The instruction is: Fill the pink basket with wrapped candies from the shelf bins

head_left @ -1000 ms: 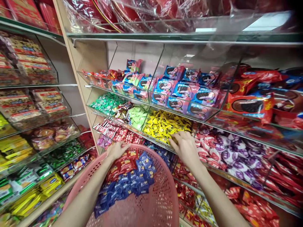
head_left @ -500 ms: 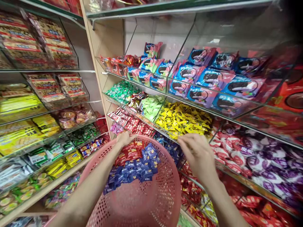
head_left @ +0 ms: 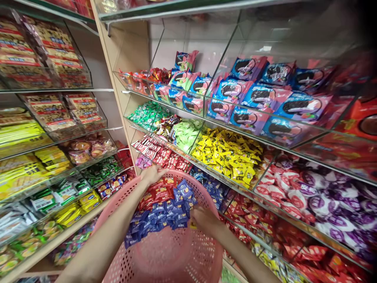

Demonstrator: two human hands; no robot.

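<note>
My left hand [head_left: 152,175] is closed over the far rim of a pink perforated plastic basket [head_left: 211,251]. Inside the basket lie blue-wrapped candies [head_left: 165,215] in a heap, with red-wrapped candies [head_left: 157,192] behind them. Within the basket's right side is my right hand [head_left: 204,220], its fingers curled, beside the blue candies. A bit of yellow wrapper [head_left: 193,226] shows under those fingers; how many pieces they hold is hidden.
A clear shelf bin of yellow-wrapped candies [head_left: 226,153] is beyond the basket, with green candies [head_left: 149,116] to its left. Purple and white candies [head_left: 338,204] fill bins at right. Blue-pink snack packs [head_left: 250,94] stand above. Another shelf of packaged snacks [head_left: 55,110] runs along the left.
My right hand has moved down and left, from the front of the yellow candy bin into the basket. My left hand stays on the rim. The view has shifted slightly.
</note>
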